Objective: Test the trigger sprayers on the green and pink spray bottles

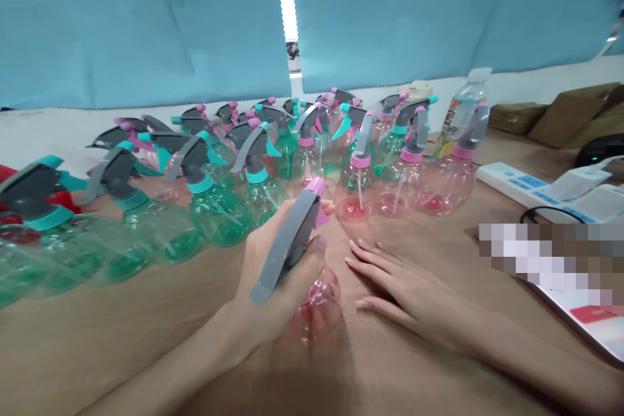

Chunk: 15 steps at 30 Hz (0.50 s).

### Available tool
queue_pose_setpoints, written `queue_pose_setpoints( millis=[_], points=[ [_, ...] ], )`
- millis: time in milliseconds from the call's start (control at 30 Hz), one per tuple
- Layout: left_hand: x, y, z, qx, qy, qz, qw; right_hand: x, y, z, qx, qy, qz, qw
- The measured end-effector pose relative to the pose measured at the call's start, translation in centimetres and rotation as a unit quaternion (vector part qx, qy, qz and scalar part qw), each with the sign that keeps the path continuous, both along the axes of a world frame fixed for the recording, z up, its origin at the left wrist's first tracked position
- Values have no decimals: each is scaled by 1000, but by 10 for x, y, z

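Note:
My left hand [277, 260] is wrapped round the neck of a pink spray bottle [316, 305] with a grey and pink trigger head. The bottle is upright on or just above the brown tabletop [205, 344]; its base is blurred, so I cannot tell which. To its right, my right hand [414, 292] lies palm down with the fingers stretched out, holding nothing. Beyond it stand several pink spray bottles [358, 188] with grey heads and pink collars. Left of my left hand is a row of green spray bottles [219, 214] with turquoise collars.
More spray bottles stand in rows behind. At the right are a clear drink bottle [465, 104], cardboard pieces [560, 114], a white power strip [517, 188] with plugs and a cable, and a flat device [585, 318], partly pixelated. A blue cloth [146, 26] hangs at the back.

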<state>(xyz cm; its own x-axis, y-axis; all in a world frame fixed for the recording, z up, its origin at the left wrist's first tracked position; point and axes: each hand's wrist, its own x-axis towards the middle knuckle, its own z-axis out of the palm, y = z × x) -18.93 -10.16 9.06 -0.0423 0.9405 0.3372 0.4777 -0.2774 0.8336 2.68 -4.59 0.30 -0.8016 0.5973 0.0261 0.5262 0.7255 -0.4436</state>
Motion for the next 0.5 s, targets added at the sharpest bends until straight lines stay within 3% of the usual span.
queue_pose_setpoints(
  millis=[500],
  points=[
    [0, 1, 1, 13, 11, 4, 1000, 0, 0, 2, 4, 2, 2, 1000]
  ],
)
